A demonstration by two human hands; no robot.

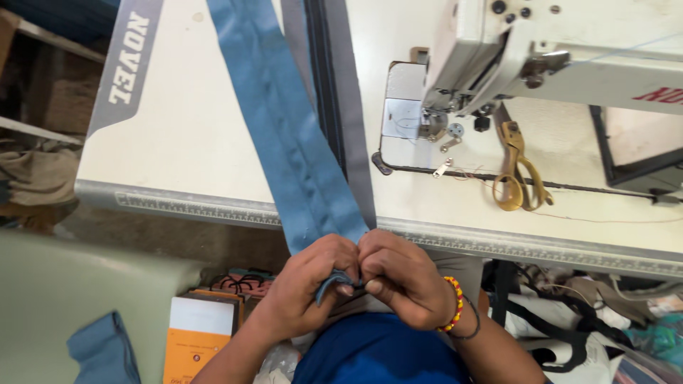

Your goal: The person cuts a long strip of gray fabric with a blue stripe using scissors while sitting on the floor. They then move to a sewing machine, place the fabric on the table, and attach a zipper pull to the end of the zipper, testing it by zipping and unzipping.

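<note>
While both the left hand [302, 288] and right hand [398, 277] pinch shut on the near end of the blue fabric strip [284, 128] trailing across the sewing table [185, 135], its long unsupported length could probably twist or slide off.

Left of the blue strip [284, 121] the table [185, 128] lies open; right, sewing machine [541, 57] and scissors [518, 171] block.

table: your white sewing table [192, 135]
on it: sewing machine [569, 50], yellow-handled scissors [518, 171], blue fabric strip [284, 128], grey strip [348, 107]
</note>
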